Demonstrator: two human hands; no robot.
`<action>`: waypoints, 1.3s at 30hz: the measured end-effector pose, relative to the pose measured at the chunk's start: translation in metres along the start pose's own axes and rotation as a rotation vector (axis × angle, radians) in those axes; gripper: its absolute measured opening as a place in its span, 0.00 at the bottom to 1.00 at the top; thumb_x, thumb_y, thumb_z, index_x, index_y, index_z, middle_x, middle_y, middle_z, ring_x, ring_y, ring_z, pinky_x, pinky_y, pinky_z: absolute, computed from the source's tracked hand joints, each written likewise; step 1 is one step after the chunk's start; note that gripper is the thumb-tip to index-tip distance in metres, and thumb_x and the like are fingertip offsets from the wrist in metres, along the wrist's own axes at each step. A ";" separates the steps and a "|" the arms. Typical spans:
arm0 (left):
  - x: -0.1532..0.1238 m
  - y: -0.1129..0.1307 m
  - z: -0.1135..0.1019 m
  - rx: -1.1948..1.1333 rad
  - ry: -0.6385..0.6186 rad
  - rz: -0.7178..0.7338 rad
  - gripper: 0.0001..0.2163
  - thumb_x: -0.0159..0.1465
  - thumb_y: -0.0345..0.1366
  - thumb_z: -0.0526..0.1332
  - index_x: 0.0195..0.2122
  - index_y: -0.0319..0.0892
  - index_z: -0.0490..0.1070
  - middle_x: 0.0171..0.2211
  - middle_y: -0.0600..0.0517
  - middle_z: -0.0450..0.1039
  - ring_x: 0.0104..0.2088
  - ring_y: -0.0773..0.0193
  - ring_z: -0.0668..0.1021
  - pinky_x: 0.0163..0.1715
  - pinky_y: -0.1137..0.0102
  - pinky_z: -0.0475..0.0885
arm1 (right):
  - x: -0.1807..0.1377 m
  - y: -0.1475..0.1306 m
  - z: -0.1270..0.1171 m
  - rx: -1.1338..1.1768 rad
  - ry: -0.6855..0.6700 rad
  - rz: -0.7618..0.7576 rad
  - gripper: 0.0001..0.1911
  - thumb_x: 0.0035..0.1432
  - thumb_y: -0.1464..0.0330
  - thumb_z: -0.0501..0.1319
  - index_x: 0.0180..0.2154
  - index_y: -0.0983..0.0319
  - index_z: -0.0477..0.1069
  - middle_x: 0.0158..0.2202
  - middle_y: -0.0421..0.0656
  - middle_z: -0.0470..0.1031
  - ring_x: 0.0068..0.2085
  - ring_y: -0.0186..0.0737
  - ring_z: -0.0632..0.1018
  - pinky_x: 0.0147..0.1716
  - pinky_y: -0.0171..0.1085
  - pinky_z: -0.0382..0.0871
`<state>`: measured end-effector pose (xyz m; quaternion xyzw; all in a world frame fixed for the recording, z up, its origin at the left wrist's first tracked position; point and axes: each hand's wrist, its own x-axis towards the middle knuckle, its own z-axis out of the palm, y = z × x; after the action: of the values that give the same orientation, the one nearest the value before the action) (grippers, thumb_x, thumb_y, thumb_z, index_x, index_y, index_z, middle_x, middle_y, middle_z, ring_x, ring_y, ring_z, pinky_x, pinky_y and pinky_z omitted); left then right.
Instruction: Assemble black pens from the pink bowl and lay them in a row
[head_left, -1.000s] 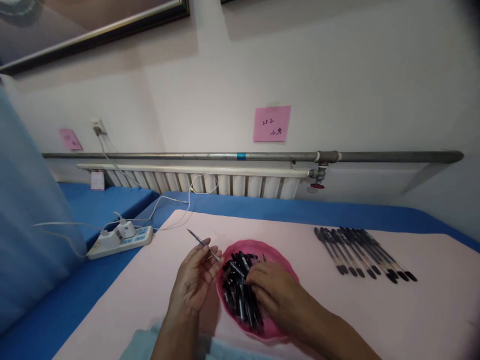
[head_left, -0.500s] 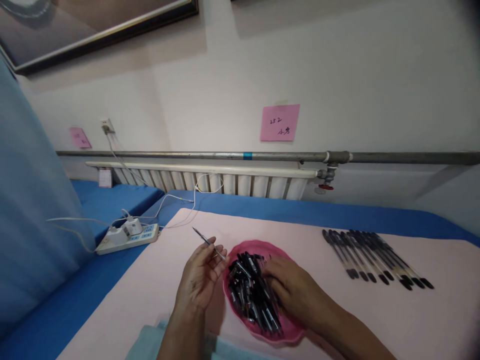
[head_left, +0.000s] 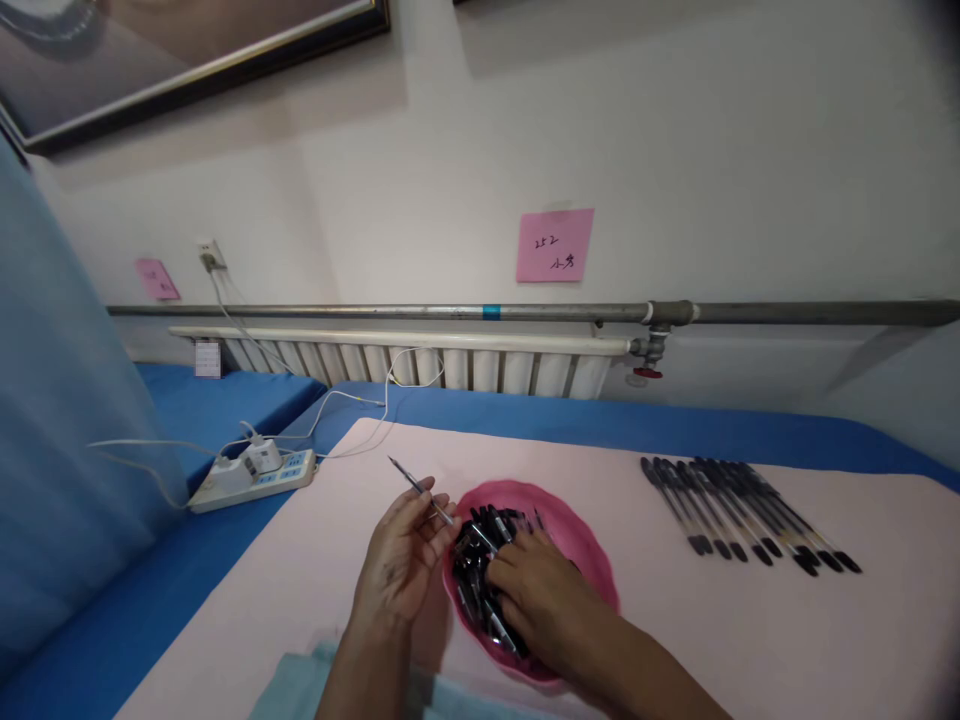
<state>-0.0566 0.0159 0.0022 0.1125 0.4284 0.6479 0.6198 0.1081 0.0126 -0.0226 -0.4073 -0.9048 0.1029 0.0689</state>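
My left hand pinches a thin pen refill between thumb and fingers, its tip pointing up and to the left. My right hand lies palm down inside a pink bowl, its fingers curled among a heap of black pen parts. What those fingers grip is hidden. A row of several finished black pens lies side by side on the pink cloth to the right.
A white power strip with plugged chargers and cables sits on the blue cover at left. A radiator and a metal pipe run along the wall behind. A pink note is stuck on the wall. Light blue fabric lies at the near edge.
My right hand has slid left and deeper into the pile of pen parts in the bowl. My left hand keeps the refill, almost still.
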 end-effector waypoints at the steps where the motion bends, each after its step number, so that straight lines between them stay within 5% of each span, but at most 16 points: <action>1: 0.000 -0.001 0.000 0.001 -0.001 -0.002 0.08 0.59 0.23 0.56 0.39 0.35 0.68 0.25 0.47 0.75 0.27 0.64 0.78 0.29 0.70 0.76 | 0.001 0.000 0.003 -0.007 0.009 0.000 0.09 0.53 0.76 0.56 0.33 0.62 0.73 0.36 0.46 0.76 0.39 0.45 0.71 0.42 0.44 0.59; 9: -0.005 -0.003 0.004 -0.003 -0.037 -0.009 0.07 0.59 0.25 0.57 0.38 0.36 0.69 0.26 0.47 0.74 0.26 0.65 0.78 0.30 0.70 0.76 | 0.001 0.007 0.006 0.129 0.184 0.009 0.07 0.56 0.74 0.54 0.30 0.63 0.70 0.33 0.46 0.74 0.36 0.43 0.71 0.38 0.42 0.62; 15: -0.008 -0.007 0.008 -0.010 -0.063 -0.058 0.07 0.58 0.23 0.57 0.38 0.35 0.69 0.27 0.46 0.75 0.27 0.65 0.78 0.31 0.69 0.76 | -0.001 0.015 -0.013 0.759 0.397 0.157 0.10 0.60 0.67 0.52 0.27 0.59 0.66 0.25 0.38 0.70 0.27 0.35 0.71 0.27 0.35 0.66; 20: -0.009 -0.015 0.009 -0.006 -0.114 -0.110 0.09 0.57 0.24 0.59 0.39 0.37 0.69 0.30 0.46 0.76 0.32 0.62 0.80 0.34 0.67 0.76 | -0.002 0.006 -0.009 1.201 0.432 0.253 0.07 0.56 0.64 0.58 0.28 0.59 0.66 0.19 0.32 0.63 0.18 0.29 0.65 0.18 0.30 0.60; 39: -0.015 -0.033 0.019 -0.070 -0.201 -0.128 0.06 0.53 0.25 0.64 0.29 0.38 0.67 0.29 0.45 0.77 0.31 0.61 0.80 0.34 0.68 0.75 | -0.006 0.003 -0.010 0.969 0.562 0.150 0.02 0.54 0.69 0.59 0.31 0.59 0.69 0.30 0.40 0.75 0.32 0.37 0.76 0.32 0.37 0.70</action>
<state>-0.0172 0.0062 -0.0032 0.1275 0.3476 0.6071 0.7031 0.1166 0.0113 -0.0141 -0.4043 -0.6696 0.3986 0.4789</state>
